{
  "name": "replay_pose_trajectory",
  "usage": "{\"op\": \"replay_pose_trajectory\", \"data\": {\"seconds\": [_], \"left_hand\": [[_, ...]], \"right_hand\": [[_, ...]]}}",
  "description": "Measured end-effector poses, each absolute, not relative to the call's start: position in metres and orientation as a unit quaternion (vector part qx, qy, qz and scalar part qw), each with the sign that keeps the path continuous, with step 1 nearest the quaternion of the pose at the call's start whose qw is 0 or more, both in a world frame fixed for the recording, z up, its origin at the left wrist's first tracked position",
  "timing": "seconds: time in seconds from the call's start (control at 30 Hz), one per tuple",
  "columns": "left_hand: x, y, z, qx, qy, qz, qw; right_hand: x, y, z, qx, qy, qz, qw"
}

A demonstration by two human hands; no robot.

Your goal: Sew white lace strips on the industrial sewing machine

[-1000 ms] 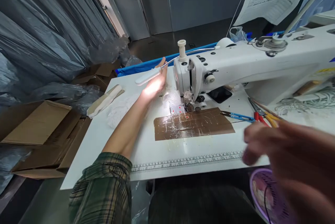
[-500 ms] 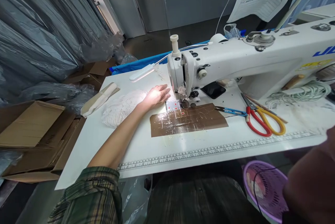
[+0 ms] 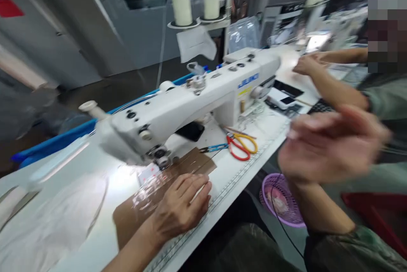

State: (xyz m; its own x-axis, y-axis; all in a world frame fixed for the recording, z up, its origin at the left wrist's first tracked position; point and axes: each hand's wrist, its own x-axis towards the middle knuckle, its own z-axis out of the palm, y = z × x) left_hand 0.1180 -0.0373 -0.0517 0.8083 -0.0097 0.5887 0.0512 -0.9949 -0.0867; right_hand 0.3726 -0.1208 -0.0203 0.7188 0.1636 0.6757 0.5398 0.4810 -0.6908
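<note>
My left hand (image 3: 182, 204) lies palm down over the near edge of a brown taped sheet (image 3: 125, 217), fingers stretched and a little bent, holding nothing that I can see. My right hand (image 3: 330, 149) is raised in the air on the right, blurred by motion, so its fingers cannot be read. The white sewing machine (image 3: 190, 102) stands behind the sheet, its lamp lighting the area near the needle. White lacy fabric (image 3: 57, 217) lies at the left, apart from both hands. Red-and-yellow-handled scissors (image 3: 240, 147) and blue thread snips (image 3: 214, 148) rest beyond the sheet.
A black phone (image 3: 190, 131) lies under the machine arm. A purple basket (image 3: 281, 200) stands below the table edge. On the right, a co-worker's hand (image 3: 307, 65) is at another lit workplace. Thread cones (image 3: 180, 1) stand behind the machine.
The view has swung to the right. My left hand has left the white fabric by the needle and lies on the brown sheet. My right hand has risen into fuller view.
</note>
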Motion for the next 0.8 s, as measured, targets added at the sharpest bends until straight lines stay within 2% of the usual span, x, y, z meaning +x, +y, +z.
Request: {"op": "replay_pose_trajectory", "data": {"seconds": [0.07,0.13,0.37,0.6,0.8], "left_hand": [[0.16,-0.037,-0.045,-0.953,-0.019,-0.302,0.026],[0.206,-0.032,-0.04,-0.954,-0.026,-0.3,0.007],[0.336,0.007,-0.06,-0.955,-0.104,-0.276,-0.032],[0.352,0.03,-0.089,-0.954,-0.146,-0.244,-0.09],[0.352,0.031,-0.091,-0.956,-0.147,-0.237,-0.095]], "right_hand": [[0.404,-0.101,-0.021,-0.488,-0.315,-0.176,0.795],[0.435,-0.083,-0.026,-0.524,-0.302,-0.162,0.78],[0.482,-0.039,-0.051,-0.694,-0.325,-0.109,0.633],[0.487,-0.013,-0.039,-0.772,-0.331,-0.073,0.538],[0.48,0.008,-0.037,-0.789,-0.266,-0.078,0.549]]}}
